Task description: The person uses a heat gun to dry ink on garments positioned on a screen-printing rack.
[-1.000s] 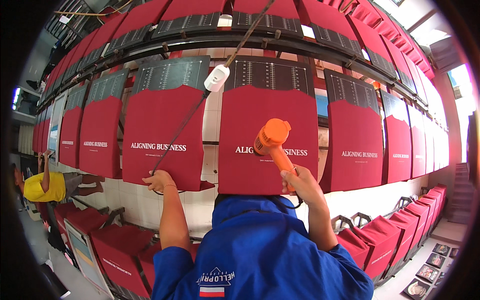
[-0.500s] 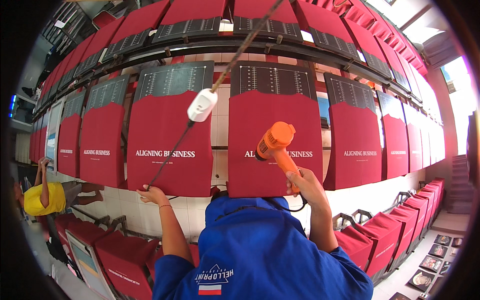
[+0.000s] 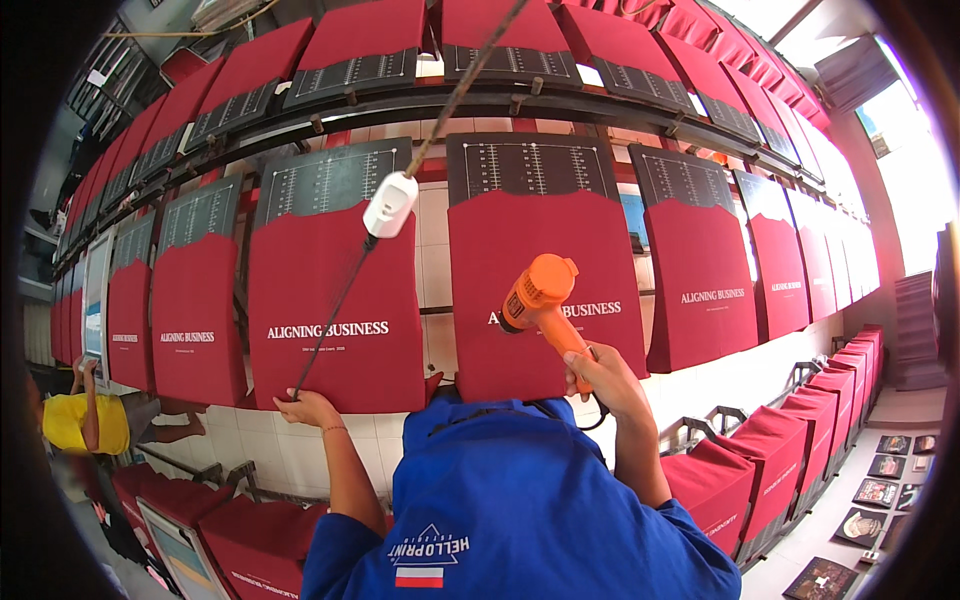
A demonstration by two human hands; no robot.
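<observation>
Left hand (image 3: 312, 409): I pinched the dark cord (image 3: 346, 292) below a white connector (image 3: 391, 204).
Right hand (image 3: 608, 380): I gripped the orange heat gun (image 3: 549, 284) above red fabric (image 3: 490, 255).

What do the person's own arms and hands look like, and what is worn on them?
The left hand and right hand wear no gloves. Both forearms are uncovered below short blue sleeves. A thin band circles the left wrist.

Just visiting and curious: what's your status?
Left hand holding thin dark cord. Right hand gripping orange pistol-shaped blower. White oblong connector dangling before red fabric.
</observation>
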